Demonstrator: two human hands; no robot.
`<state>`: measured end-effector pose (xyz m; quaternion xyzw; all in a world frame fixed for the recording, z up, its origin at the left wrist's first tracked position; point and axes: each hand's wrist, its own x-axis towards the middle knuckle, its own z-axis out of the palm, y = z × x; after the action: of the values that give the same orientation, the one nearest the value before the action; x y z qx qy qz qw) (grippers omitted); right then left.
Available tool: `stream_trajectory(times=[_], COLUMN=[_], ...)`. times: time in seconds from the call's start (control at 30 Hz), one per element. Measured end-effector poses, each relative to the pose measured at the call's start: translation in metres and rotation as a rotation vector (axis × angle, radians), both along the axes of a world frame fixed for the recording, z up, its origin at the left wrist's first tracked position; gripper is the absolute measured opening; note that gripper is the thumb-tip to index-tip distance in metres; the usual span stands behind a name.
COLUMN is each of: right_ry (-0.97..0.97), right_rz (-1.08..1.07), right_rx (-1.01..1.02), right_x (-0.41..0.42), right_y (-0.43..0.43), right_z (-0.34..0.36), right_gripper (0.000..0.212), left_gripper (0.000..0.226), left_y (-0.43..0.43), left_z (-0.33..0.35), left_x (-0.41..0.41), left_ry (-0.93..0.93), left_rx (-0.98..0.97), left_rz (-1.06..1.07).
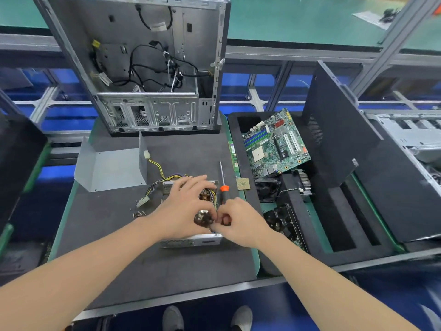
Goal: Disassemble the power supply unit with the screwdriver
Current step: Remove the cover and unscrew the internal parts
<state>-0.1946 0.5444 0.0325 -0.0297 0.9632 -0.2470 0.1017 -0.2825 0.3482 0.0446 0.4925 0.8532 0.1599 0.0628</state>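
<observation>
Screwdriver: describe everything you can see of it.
The screwdriver has a thin metal shaft, an orange collar and a black grip. It points away from the person over the dark mat, just right of the opened power supply unit. The right hand covers its butt end; whether it holds it is unclear.

The screwdriver (224, 188) has an orange-and-black handle, the wires (156, 167) are yellow, the motherboard (274, 142) green, the mat (167, 271) dark grey.
</observation>
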Motion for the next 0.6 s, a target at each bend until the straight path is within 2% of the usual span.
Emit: stream_trajectory(times=[0.07, 0.27, 0.4, 0.5, 0.6], right_ry=[-0.020, -0.032, -0.094, -0.041, -0.014], right_rz=[0.076, 0.146, 0.086, 0.117, 0.042], right_rx=[0.090, 0.218, 0.175, 0.176, 0.104], right_x=[-0.007, -0.013, -0.020, -0.018, -0.012], right_y=[0.002, -0.005, -0.004, -0.006, -0.006], right_z=[0.005, 0.005, 0.008, 0.007, 0.000], right_gripper=[0.028, 0.027, 0.022, 0.021, 0.021], left_gripper=[0.041, 0.036, 0.036, 0.035, 0.035], left_y=[0.003, 0.003, 0.005, 0.007, 0.007], left_z=[-0.002, -0.010, -0.014, -0.015, -0.016], left_x=[0.000, -0.002, -0.002, -0.002, -0.003], left_ry=[0.032, 0.013, 0.036, 0.081, 0.084], left_rx=[0.002, 0.067, 0.048, 0.012, 0.023], left_rz=[0.018, 0.017, 0.028, 0.034, 0.025])
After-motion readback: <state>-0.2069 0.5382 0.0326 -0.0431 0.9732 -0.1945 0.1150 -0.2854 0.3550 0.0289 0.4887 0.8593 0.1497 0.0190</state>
